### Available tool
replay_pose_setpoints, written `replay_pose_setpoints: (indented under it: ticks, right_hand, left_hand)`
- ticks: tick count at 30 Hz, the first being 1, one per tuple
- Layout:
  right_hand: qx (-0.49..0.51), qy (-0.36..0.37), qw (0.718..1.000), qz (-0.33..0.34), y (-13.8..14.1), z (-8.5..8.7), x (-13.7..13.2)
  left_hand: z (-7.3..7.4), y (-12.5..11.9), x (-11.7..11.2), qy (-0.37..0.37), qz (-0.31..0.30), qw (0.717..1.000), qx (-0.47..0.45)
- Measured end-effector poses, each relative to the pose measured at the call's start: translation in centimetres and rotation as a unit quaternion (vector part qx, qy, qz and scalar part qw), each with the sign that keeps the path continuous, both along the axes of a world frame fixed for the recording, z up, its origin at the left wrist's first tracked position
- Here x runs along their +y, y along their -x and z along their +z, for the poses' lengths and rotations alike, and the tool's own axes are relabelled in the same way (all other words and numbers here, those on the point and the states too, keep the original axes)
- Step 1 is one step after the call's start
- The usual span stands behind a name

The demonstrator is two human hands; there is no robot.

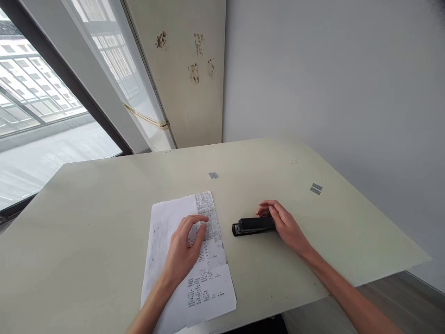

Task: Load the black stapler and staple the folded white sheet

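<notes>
White sheets of paper [212,287] lie on the table, with lines of black print and dense rows of short grey marks along the upper right edge. My left hand [186,248] rests over the sheets, its thumb and forefinger apart near the marked strip and nothing held between them. To the right of the paper, a black stapler [255,224] lies lengthwise on the tabletop, its front end pointing at the sheets. My right hand [281,222] has its fingers curled round the stapler's rear end, which they partly hide.
Two small groups of grey staple strips, one behind the paper [213,175] and one farther right [316,189], lie on the pale table [86,241]. A grey wall [330,69] borders the table on the right. Windows [34,79] and a stained panel [184,102] stand beyond.
</notes>
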State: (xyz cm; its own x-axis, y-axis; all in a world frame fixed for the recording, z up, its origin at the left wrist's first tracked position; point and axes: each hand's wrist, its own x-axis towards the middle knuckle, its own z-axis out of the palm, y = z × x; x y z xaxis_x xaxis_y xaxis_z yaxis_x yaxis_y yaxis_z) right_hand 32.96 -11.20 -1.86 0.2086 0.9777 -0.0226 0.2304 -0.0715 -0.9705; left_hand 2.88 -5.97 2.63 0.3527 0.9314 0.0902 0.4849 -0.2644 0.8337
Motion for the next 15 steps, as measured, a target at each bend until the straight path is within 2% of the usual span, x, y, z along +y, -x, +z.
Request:
replay_pose_setpoints:
  ticks: [3, 6, 10, 12, 15]
  right_hand:
    - [-0.013, -0.009, 1.000, -0.003, 0.1, -0.2, 0.0]
    - [-0.027, -0.013, 1.000, -0.008, 0.2, -0.3, -0.1]
    - [-0.039, -0.012, 0.999, -0.009, -0.1, 0.2, -0.5]
    - [-0.073, -0.013, 0.996, 0.054, -0.5, 0.9, -0.7]
    - [-0.169, -0.043, 0.970, 0.170, -1.0, 1.7, -0.8]
  left_hand:
    - [0.0, 0.1, 0.1, -0.011, -0.006, 1.000, 0.007]
    - [0.2, 0.3, 0.3, -0.017, 0.017, 1.000, 0.001]
    - [0.5, 0.3, 0.5, 0.007, 0.032, 0.999, 0.001]
    - [0.7, 0.2, 0.4, 0.027, 0.023, 0.999, 0.001]
    - [0.9, -0.1, 0.2, 0.061, 0.017, 0.998, -0.014]
